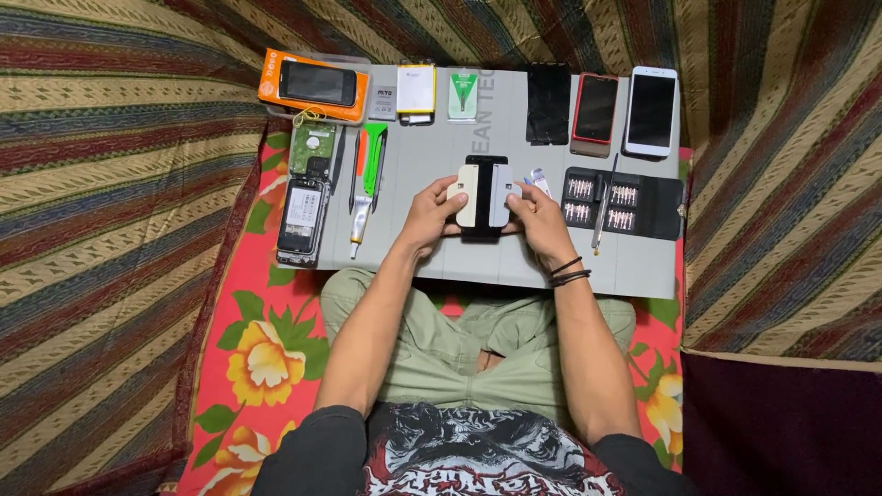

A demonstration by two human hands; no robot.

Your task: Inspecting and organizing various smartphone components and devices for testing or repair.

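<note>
A black phone (484, 165) lies on the grey work mat (432, 147) in front of me. My left hand (430, 217) holds a cream-coloured flat piece (468, 195) upright against the phone's left side. My right hand (540, 219) holds a grey flat piece (500, 195) against its right side. Both pieces stand side by side over the phone, and most of the phone is hidden behind them. Black bands circle my right wrist.
Left of the mat lie an opened phone (302, 216), a green circuit board (313, 145), a glue tube (361, 225) and an orange box with a phone on it (315, 84). At the back sit a battery (415, 90), a black screen (548, 103), a red phone (595, 110) and a white phone (650, 110). A screwdriver bit case (623, 204) lies right.
</note>
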